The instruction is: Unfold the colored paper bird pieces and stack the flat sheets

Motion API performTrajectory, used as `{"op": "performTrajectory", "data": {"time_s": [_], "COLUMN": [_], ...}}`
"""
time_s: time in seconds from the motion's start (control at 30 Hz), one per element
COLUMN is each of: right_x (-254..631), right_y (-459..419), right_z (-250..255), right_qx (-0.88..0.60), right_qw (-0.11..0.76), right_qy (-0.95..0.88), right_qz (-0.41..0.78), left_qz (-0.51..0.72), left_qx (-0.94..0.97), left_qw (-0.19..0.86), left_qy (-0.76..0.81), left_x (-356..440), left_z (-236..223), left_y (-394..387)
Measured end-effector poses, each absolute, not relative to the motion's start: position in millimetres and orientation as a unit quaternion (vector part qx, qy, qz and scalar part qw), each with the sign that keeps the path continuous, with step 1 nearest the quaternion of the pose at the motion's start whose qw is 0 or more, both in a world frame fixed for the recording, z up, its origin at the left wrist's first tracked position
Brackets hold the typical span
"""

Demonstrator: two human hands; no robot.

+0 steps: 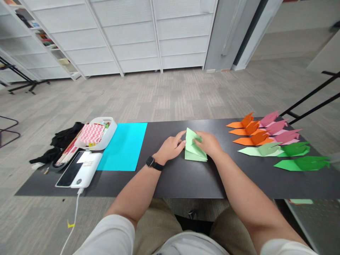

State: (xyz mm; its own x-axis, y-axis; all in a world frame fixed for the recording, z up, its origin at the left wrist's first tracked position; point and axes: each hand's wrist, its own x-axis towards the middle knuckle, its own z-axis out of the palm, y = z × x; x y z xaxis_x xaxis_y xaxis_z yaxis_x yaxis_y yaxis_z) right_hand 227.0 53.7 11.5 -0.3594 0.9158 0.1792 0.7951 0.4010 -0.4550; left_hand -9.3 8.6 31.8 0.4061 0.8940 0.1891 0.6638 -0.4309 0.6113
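Observation:
A light green sheet of origami paper (196,150), partly folded, lies on the dark table in front of me. My left hand (172,145) is at its left edge, thumb and index finger closed on the paper's upper left side. On the other side, my right hand (208,143) grips the upper right part, its thumb pressed against a raised flap. The flap stands up from the lower layer, which rests on the table. Some right fingertips are hidden behind the paper.
At the right stand several folded paper birds (260,138) in orange, pink and green. Blue paper (124,148) lies to the left, beside a white basket (110,136), a phone (69,171) and a white power bank (86,173) with a cable. The dark table (164,182) is narrow.

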Motion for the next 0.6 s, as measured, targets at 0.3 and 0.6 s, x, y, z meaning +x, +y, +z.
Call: {"op": "performTrajectory", "data": {"time_s": [0.3, 0.6], "right_x": [221.8, 239.5], "right_y": [54.3, 61.2], "right_z": [4.3, 14.0], "right_qx": [-0.541, -0.506], "right_qw": [0.193, 0.375], "right_qy": [-0.807, -0.743], "right_qz": [0.138, 0.228], "left_qz": [0.323, 0.291], "left_qx": [0.84, 0.834], "left_qw": [0.09, 0.06], "left_qy": [0.427, 0.464], "left_x": [-19.6, -22.6], "left_z": [28.3, 25.2], "left_y": [15.2, 14.0]}}
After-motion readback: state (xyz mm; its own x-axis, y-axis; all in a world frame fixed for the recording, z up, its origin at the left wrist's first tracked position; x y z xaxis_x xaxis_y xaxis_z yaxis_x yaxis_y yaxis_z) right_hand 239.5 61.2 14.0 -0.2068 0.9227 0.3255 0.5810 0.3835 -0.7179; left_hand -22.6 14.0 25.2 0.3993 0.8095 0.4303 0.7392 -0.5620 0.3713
